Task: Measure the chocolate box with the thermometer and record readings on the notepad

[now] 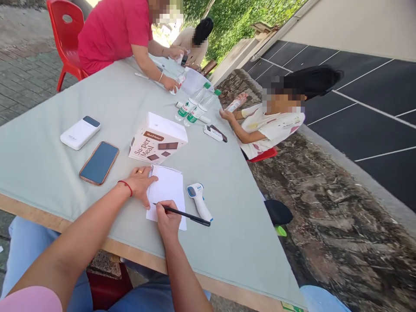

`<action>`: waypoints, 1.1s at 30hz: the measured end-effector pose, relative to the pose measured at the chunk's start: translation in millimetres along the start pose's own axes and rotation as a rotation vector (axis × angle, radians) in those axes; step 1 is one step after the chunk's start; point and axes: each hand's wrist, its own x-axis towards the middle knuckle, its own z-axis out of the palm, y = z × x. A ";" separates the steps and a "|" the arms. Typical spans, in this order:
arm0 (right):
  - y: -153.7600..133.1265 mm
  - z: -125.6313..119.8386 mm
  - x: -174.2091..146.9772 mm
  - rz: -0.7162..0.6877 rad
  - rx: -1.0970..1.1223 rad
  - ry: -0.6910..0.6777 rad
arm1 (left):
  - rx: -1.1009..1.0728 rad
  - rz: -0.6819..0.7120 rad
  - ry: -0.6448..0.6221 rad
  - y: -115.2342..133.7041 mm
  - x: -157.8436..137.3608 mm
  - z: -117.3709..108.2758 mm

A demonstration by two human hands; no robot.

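Black pen [186, 215]: clamped between thumb and fingers of the right hand [169, 219]; tip out to the left, over the left part of the page, barrel slanting right past the page edge. Tip contact with the paper: cannot tell.

White paper pad [169, 184]: flat on the tabletop [234, 251], beneath the right hand and pen, its left edge under the left hand [140, 186]. Left hand: palm down, thumb and fingers spread apart, gripping nothing.

Carton marked "NutriMotion Super Meal" [159, 138]: upright, just beyond the pad's far edge.

Infrared thermometer [199, 200], white and blue: on its side, just right of the pad, near the pen's rear end.

Smartphone [99, 162], dark screen, orange-brown edge: left of the left hand, apart.
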 end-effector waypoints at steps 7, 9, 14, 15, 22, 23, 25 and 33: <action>3.3 1.3 -0.4 -0.033 -0.057 -0.074 | 0.000 0.011 -0.005 -1.1 0.5 0.6; 3.6 1.1 -0.5 -0.033 -0.067 -0.087 | 0.005 0.009 -0.010 -0.8 0.0 -0.1; 4.7 -0.4 -0.5 -0.032 -0.092 -0.110 | 0.007 0.009 -0.018 -1.5 0.1 -0.2; 5.1 -0.7 -0.5 -0.031 -0.094 -0.114 | 0.002 0.009 -0.016 -1.9 0.4 0.3; 8.1 -0.1 -1.5 -0.033 -0.093 -0.130 | 0.011 0.011 -0.015 -3.3 1.9 2.5; 8.3 0.1 -1.6 -0.036 -0.098 -0.130 | 0.011 0.011 -0.015 -3.2 1.8 2.4; 8.3 0.2 -1.6 -0.039 -0.108 -0.132 | 0.010 0.010 -0.017 -2.9 1.3 1.7; 5.2 0.8 -0.9 -0.047 -0.127 -0.142 | 0.004 0.003 -0.027 -1.1 -1.2 -1.5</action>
